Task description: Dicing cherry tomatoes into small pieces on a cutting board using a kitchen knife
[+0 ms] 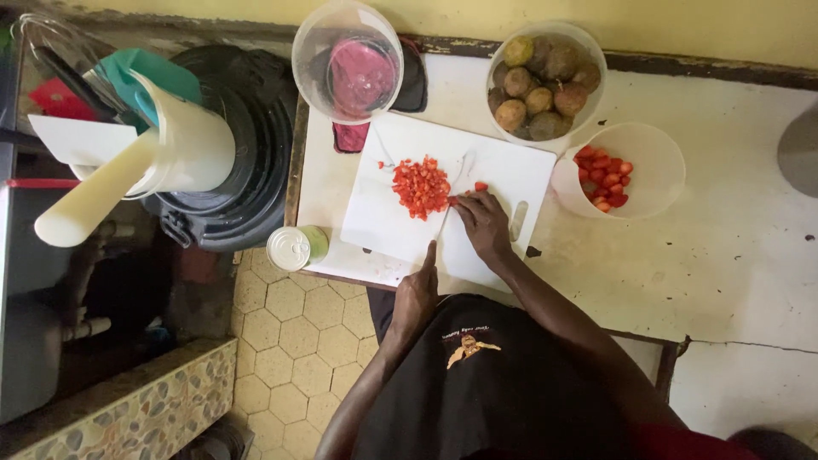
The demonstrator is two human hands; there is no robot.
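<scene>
Top: black garment covering torso, loose fit, plain dark fabric, soft folds across chest and belly.
Chest print: small figure in orange and yellow at centre, short arc of tiny pale lettering above, too small to make out.
Sleeves: short or none; both forearms bare from elbow down.
Left hand (415, 294): bare, no glove, no ring or watch visible.
Right hand (484, 223): bare, no glove, wrist free of bands.
Lower edge: strip of red cloth at bottom right, kind of garment unclear.
</scene>
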